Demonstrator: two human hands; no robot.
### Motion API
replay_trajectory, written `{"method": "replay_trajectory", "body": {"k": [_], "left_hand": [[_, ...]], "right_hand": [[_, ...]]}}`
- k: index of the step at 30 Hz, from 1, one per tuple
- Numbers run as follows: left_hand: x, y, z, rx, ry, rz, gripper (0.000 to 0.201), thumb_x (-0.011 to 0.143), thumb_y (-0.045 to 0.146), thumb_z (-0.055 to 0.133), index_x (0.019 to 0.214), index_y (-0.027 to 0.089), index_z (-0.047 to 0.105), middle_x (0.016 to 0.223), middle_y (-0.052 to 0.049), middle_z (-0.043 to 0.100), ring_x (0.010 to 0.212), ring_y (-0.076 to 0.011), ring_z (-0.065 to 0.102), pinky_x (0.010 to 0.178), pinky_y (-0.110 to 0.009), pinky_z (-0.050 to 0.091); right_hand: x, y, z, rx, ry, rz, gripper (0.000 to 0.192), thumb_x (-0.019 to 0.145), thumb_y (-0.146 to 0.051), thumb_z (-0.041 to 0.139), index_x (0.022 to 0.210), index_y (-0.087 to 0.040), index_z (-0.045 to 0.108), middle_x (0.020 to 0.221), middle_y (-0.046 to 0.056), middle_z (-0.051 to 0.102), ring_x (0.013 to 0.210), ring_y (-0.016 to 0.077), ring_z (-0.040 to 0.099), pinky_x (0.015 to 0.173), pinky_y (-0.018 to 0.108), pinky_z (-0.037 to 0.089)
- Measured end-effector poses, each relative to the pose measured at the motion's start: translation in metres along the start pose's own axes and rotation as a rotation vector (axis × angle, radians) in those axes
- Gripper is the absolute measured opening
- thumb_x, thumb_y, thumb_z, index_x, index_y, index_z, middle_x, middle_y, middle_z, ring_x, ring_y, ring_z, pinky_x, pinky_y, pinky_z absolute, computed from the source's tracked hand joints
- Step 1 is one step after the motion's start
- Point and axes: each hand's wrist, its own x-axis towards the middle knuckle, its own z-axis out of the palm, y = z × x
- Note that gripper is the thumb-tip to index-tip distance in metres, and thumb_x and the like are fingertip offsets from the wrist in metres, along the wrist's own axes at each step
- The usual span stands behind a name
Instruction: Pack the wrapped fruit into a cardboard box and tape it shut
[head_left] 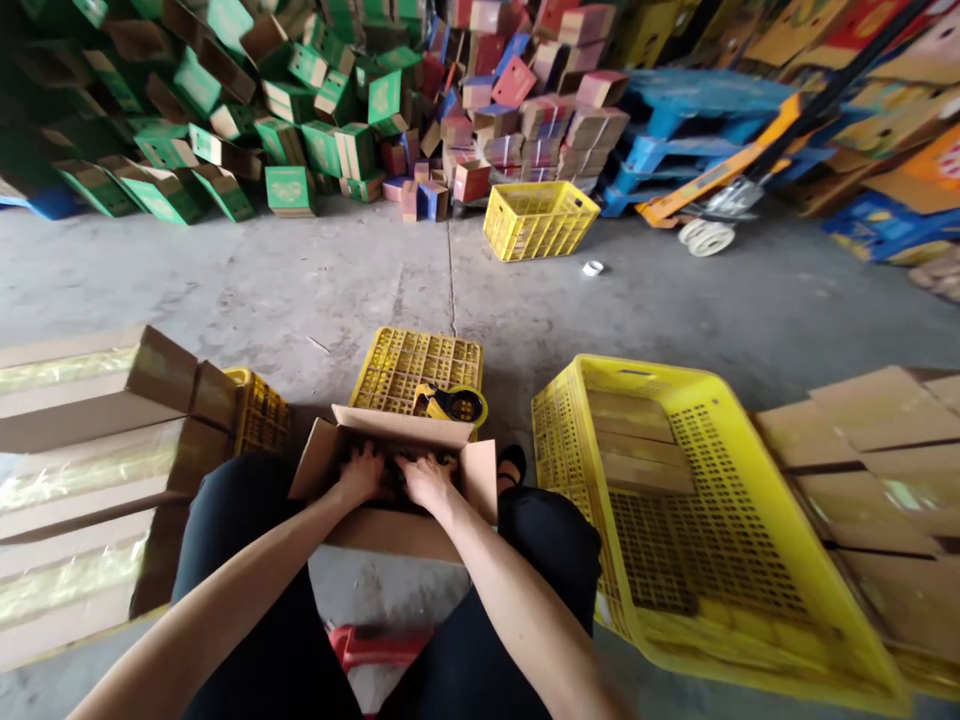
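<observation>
At lower centre of the frame, the left hand (362, 473) and right hand (425, 479) press flat, ungripped, inside the open brown cardboard box (397, 533) on the knees; yellow tape dispenser (452, 404) just beyond.

A pallet jack (720, 190) stands beside blue pallets (675, 130).

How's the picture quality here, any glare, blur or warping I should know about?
Head view: wide-angle warping bends the edges, so the big yellow crate on the right looks stretched. Glare shines off the tape on the stacked cartons at left. The corners are soft and smeared. Lighting is even and dim, and the inside of the open box, where the left hand and right hand press, is dark.
</observation>
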Motion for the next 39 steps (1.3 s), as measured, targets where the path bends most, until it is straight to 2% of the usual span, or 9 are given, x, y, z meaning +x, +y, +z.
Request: {"method": "replay_trajectory", "body": {"k": [5, 9, 13, 17, 23, 26, 28, 35, 39], "left_hand": [[-0.002, 0.006, 0.002, 0.034, 0.040, 0.018, 0.065, 0.079, 0.033, 0.078, 0.138, 0.008, 0.066, 0.155, -0.032, 0.046, 0.138, -0.0509, 0.046, 0.097, -0.056, 0.053], [-0.006, 0.006, 0.002, 0.036, 0.114, 0.041, 0.060, 0.089, 0.036, 0.069, 0.140, 0.005, 0.064, 0.155, -0.032, 0.047, 0.138, -0.0494, 0.047, 0.098, -0.053, 0.053], [-0.009, -0.002, 0.004, 0.007, 0.073, 0.040, 0.061, 0.088, 0.040, 0.074, 0.136, 0.002, 0.066, 0.157, -0.036, 0.047, 0.136, -0.0516, 0.051, 0.110, -0.054, 0.044], [-0.015, -0.005, 0.004, -0.015, 0.075, 0.024, 0.069, 0.088, 0.039, 0.077, 0.144, 0.003, 0.063, 0.164, -0.038, 0.038, 0.140, -0.0556, 0.049, 0.106, -0.054, 0.048], [-0.027, 0.012, -0.014, 0.098, 0.094, 0.117, 0.074, 0.094, 0.036, 0.072, 0.163, 0.025, 0.048, 0.163, -0.028, 0.043, 0.153, -0.0499, 0.034, 0.112, -0.068, 0.042], [-0.029, 0.023, -0.022, 0.094, -0.025, 0.240, 0.075, 0.095, 0.035, 0.070, 0.164, 0.041, 0.043, 0.166, -0.019, 0.040, 0.150, -0.0478, 0.039, 0.107, -0.069, 0.048], [-0.027, 0.027, -0.023, 0.101, -0.089, 0.257, 0.075, 0.093, 0.036, 0.072, 0.163, 0.044, 0.045, 0.168, -0.018, 0.038, 0.149, -0.0494, 0.040, 0.104, -0.069, 0.051], [-0.008, 0.011, -0.010, 0.021, -0.154, 0.249, 0.073, 0.090, 0.036, 0.074, 0.160, 0.037, 0.053, 0.171, -0.021, 0.038, 0.147, -0.0554, 0.045, 0.106, -0.077, 0.046], [-0.001, -0.005, -0.010, -0.154, -0.029, 0.358, 0.070, 0.091, 0.035, 0.071, 0.159, 0.029, 0.056, 0.164, -0.018, 0.052, 0.147, -0.0470, 0.052, 0.117, -0.062, 0.046]], "right_hand": [[-0.001, -0.001, -0.011, -0.121, -0.019, 0.093, 0.038, 0.094, -0.012, 0.065, 0.131, -0.014, 0.072, 0.121, 0.025, 0.077, 0.123, 0.0401, 0.071, 0.100, 0.050, 0.058], [-0.004, -0.001, -0.019, -0.163, -0.037, 0.071, 0.034, 0.097, -0.013, 0.062, 0.130, -0.015, 0.072, 0.123, 0.023, 0.077, 0.122, 0.0363, 0.072, 0.101, 0.044, 0.058], [-0.012, 0.000, -0.026, -0.198, -0.045, 0.063, 0.040, 0.093, -0.003, 0.058, 0.128, -0.016, 0.073, 0.119, 0.022, 0.078, 0.120, 0.0349, 0.073, 0.099, 0.042, 0.058], [-0.019, 0.007, -0.041, -0.208, -0.026, 0.078, 0.034, 0.097, -0.004, 0.053, 0.119, -0.015, 0.076, 0.114, 0.022, 0.079, 0.111, 0.0341, 0.076, 0.096, 0.041, 0.058], [-0.032, 0.011, -0.048, -0.296, -0.064, 0.071, 0.047, 0.094, 0.004, 0.044, 0.128, -0.010, 0.074, 0.134, 0.023, 0.071, 0.116, 0.0312, 0.074, 0.097, 0.037, 0.057], [-0.038, 0.009, -0.043, -0.384, -0.132, 0.049, 0.043, 0.093, 0.002, 0.047, 0.122, -0.009, 0.078, 0.144, 0.024, 0.065, 0.116, 0.0309, 0.073, 0.096, 0.035, 0.059], [-0.040, 0.010, -0.039, -0.411, -0.151, 0.036, 0.040, 0.092, 0.000, 0.050, 0.117, -0.011, 0.080, 0.145, 0.023, 0.064, 0.115, 0.0305, 0.073, 0.095, 0.034, 0.060], [-0.040, 0.018, -0.029, -0.412, -0.084, -0.017, 0.032, 0.093, -0.003, 0.056, 0.111, -0.009, 0.082, 0.141, 0.026, 0.066, 0.110, 0.0319, 0.075, 0.090, 0.036, 0.062], [-0.042, 0.018, -0.035, -0.396, -0.007, -0.043, 0.030, 0.099, -0.008, 0.055, 0.116, -0.012, 0.079, 0.130, 0.020, 0.073, 0.112, 0.0292, 0.074, 0.095, 0.035, 0.060]]}}
